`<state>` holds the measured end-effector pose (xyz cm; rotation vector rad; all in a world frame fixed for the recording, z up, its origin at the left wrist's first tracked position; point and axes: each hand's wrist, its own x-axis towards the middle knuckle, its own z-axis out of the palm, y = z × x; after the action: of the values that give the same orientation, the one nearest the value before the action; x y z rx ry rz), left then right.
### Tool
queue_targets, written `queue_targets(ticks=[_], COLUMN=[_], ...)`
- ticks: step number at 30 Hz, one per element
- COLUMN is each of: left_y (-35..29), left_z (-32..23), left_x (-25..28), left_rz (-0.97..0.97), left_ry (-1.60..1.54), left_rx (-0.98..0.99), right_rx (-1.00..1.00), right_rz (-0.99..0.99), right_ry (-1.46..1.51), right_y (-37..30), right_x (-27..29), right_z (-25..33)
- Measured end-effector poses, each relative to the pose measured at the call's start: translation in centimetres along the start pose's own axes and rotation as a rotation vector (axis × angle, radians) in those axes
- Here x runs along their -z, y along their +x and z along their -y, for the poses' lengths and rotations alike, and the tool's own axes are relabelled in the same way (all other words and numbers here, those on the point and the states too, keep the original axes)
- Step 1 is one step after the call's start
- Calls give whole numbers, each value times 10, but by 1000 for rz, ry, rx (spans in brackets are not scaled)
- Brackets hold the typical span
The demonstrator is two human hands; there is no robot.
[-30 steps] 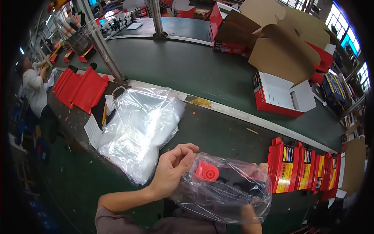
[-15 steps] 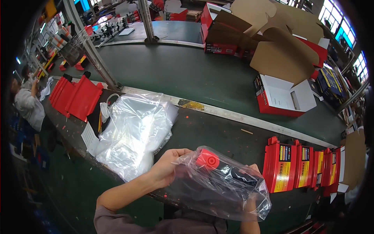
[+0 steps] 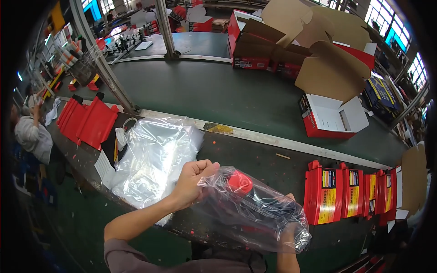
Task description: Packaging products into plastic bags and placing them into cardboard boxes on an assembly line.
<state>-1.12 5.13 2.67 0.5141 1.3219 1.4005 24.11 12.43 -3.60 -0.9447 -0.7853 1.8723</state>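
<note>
My left hand (image 3: 193,179) pinches the upper left edge of a clear plastic bag (image 3: 255,227), its fingers closed. Within the bag lies a device with a round red end (image 3: 240,182) and a dark body (image 3: 275,204); more red shows dimly below. My right hand (image 3: 287,227) grips the device's right part. Crinkled film and glare blur most of that hand, with a fingertip showing at the upper edge. Left of the bag lies a stack of clear plastic bags (image 3: 157,154) on the dark bench, near my left hand.
Several red casings with yellow labels (image 3: 327,193) stand in a row at right. More red casings (image 3: 93,123) lean at far left. A metal rail (image 3: 273,141) crosses behind the bench. Beyond it stands an open carton (image 3: 325,116). A person (image 3: 34,132) is at far left.
My left hand has risen slightly with the bag's edge, and the film now stretches further over the red end. My right hand keeps its hold.
</note>
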Motion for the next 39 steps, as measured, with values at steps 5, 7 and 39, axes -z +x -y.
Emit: queue_targets(ticks=[5, 7, 39], left_y=[15, 15, -6], left_z=[12, 9, 70], left_x=[-6, -3, 8], left_rz=[74, 126, -251], left_ry=[161, 136, -41], left_rx=[-146, -85, 53], right_rx=[324, 351, 820], right_rz=[90, 39, -120], right_ry=[-185, -203, -360], right_y=[6, 1, -57], right_x=[21, 7, -31], right_z=[-30, -35, -61])
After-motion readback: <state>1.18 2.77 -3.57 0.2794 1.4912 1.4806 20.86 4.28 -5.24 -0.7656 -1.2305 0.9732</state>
